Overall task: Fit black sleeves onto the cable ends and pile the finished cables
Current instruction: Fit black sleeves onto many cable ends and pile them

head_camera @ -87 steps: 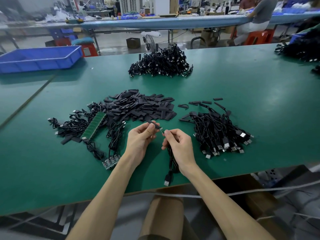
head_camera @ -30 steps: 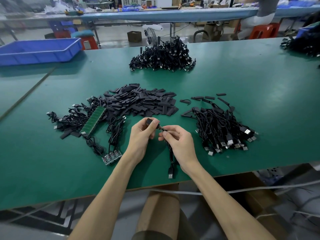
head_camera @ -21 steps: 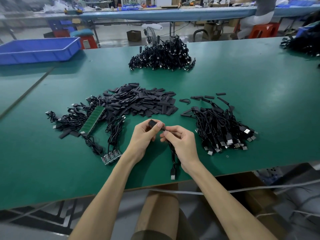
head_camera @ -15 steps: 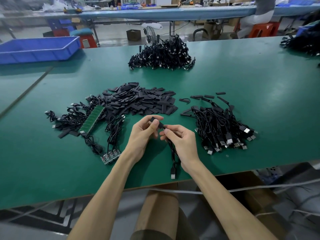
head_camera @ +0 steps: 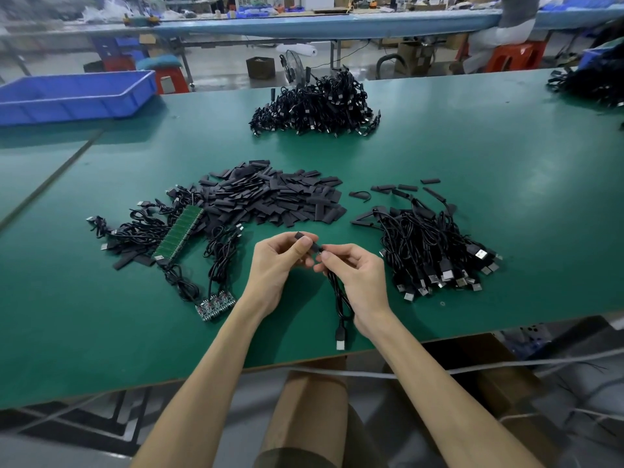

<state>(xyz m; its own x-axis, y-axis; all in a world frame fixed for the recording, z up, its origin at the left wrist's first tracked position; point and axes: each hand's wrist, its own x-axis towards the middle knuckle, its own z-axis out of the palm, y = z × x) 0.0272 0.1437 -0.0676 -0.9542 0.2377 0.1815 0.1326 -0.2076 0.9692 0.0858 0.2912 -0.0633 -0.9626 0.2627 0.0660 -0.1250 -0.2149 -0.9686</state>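
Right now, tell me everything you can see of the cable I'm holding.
The cable is thin, black and looks rubber-coated, doubled into a slack loop. The right hand grips it near its upper end, where the left hand pinches a black sleeve over the tip. The rest runs down toward the near edge of the green table, ending in a USB plug with a silver metal shell. Whether the plug touches the table is unclear.

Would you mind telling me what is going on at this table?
A person is fitting a black sleeve onto the end of a cable. The left hand pinches the sleeve, the right hand holds the cable, both above the green table. A heap of loose sleeves lies beyond, with cable piles around it.
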